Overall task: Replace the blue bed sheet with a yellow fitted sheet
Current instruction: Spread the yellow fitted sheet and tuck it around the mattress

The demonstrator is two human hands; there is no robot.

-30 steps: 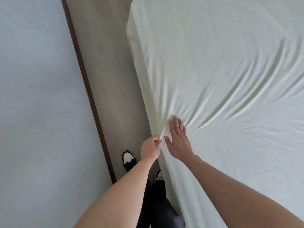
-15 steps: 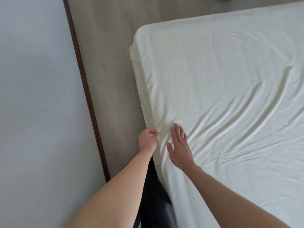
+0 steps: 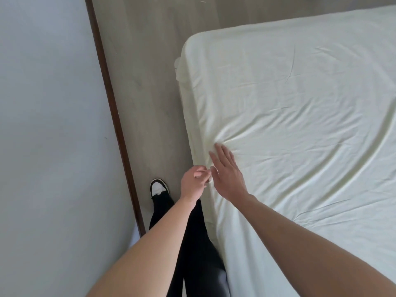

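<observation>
Counted, one each unless noted:
- Pale yellow fitted cotton sheet (image 3: 289, 108), stretched wrinkled over a mattress: one.
- Bare hands: two, namely left hand (image 3: 194, 182) and right hand (image 3: 227, 174).
- Black-and-white sneaker (image 3: 159, 188): one seen.
- Dark trouser legs (image 3: 192, 243): two.
- Dark brown wooden baseboard strip (image 3: 113, 116): one.
- Pale grey wall (image 3: 49, 125): one.
- Light wood-grain floor (image 3: 150, 82): one.
</observation>
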